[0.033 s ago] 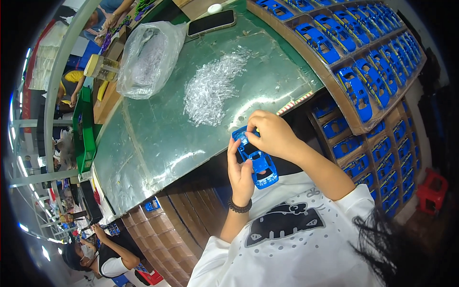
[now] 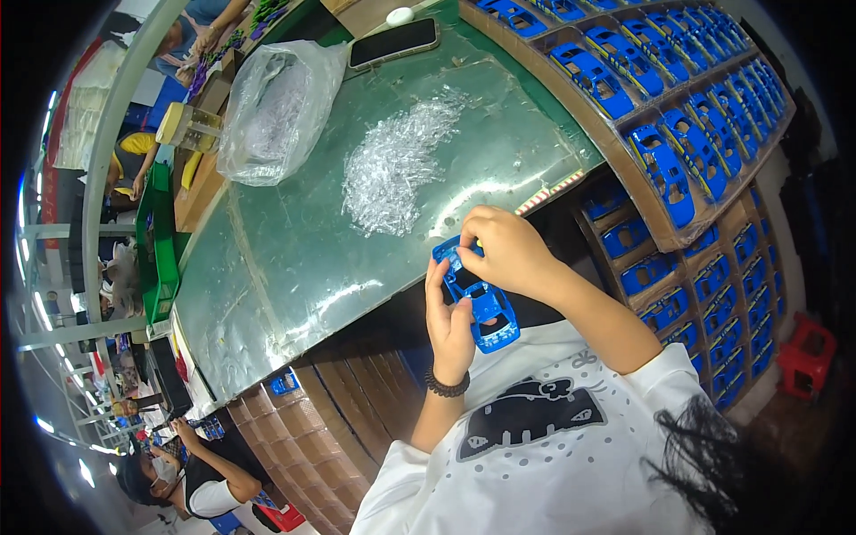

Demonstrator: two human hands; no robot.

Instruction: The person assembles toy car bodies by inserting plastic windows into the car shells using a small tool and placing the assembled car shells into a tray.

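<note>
A blue plastic toy car body, a hollow shell with window openings, is held tilted just off the table's near edge. My left hand is closed round its left side, thumb on the inside and fingers along the edge. At the shell's far end, my right hand pinches with thumb and fingertips. Whether a small clear piece sits between those fingertips cannot be made out. Beyond my hands, a heap of small clear plastic pieces lies on the green-topped table.
A clear plastic bag of similar pieces and a phone lie at the table's far side. To the right, cardboard trays hold rows of blue car bodies. A red stool stands far right. Another person is at lower left.
</note>
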